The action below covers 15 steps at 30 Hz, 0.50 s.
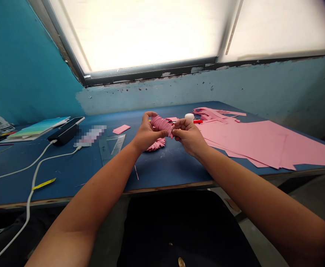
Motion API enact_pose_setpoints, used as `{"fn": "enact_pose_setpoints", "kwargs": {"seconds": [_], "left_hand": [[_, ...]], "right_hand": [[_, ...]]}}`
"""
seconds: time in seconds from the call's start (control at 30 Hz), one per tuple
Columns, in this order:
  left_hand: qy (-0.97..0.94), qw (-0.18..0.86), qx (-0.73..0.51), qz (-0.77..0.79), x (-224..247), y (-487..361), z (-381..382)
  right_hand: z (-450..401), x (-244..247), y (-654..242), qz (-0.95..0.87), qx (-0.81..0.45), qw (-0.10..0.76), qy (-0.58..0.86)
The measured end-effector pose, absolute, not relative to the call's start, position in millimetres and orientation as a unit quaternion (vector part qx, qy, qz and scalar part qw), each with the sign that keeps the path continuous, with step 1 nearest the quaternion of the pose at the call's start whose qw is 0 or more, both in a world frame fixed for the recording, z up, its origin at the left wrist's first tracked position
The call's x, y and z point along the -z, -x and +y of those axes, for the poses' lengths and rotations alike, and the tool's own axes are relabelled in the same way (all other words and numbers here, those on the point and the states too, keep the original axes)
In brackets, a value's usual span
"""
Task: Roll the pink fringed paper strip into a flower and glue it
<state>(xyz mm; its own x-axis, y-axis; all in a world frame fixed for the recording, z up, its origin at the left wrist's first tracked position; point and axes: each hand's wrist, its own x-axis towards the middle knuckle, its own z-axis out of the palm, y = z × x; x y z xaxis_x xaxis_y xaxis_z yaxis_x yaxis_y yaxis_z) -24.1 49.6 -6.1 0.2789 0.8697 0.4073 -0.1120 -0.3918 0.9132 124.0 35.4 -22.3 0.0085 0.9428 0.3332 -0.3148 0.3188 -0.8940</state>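
A pleated pink paper piece [160,124] is held up over the blue table. My left hand [148,132] wraps round its left part, thumb in front and fingers behind. At its right end, my right hand [187,134] pinches the paper between thumb and fingers. Below and behind my left hand, a second folded pink paper piece [157,144] rests on the table, partly hidden. A white round-capped container [189,116] and a red object [198,121] stand out just beyond my right hand.
Pink paper sheets [243,141] and pink strips [214,114] cover the right side of the blue table [176,167]. Leftward are a small pink stack [121,129], a clear set square [111,148], a black device [66,131], white cables [34,174] and a yellow cutter [43,184].
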Motion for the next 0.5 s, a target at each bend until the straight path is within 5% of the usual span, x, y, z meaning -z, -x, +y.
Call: {"fn": "enact_pose_setpoints", "kwargs": {"seconds": [0.5], "left_hand": [[-0.657, 0.453, -0.514, 0.315, 11.8, 24.6, 53.1]], "right_hand": [[31.7, 19.8, -125.9, -0.479, -0.544, 0.618, 0.304]]}}
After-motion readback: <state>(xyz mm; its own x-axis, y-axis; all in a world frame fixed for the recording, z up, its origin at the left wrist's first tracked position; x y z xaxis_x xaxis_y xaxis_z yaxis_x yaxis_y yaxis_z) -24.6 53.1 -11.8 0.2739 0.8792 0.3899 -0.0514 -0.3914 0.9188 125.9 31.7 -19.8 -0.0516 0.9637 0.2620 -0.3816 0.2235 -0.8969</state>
